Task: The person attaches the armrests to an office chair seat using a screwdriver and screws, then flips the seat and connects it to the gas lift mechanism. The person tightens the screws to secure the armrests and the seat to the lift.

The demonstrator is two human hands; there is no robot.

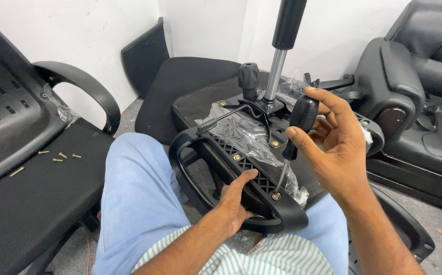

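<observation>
An upturned black office chair seat point(200, 99) lies across my lap, its gas cylinder point(281, 46) sticking up. My right hand point(335, 140) grips a black-handled screwdriver point(297, 130), its tip set on a brass screw point(276, 196) in the black plastic armrest bracket point(249, 168). My left hand point(237, 198) grips the near end of that bracket from below, thumb on top. Crumpled clear plastic wrap point(241, 130) lies over the bracket. A black tension knob point(248, 79) stands beside the cylinder.
Another black chair point(32, 168) stands at the left, with several loose brass screws point(58, 156) on its seat. A black leather armchair point(414, 86) is at the right. A separate seat cushion point(180, 81) leans near the white wall.
</observation>
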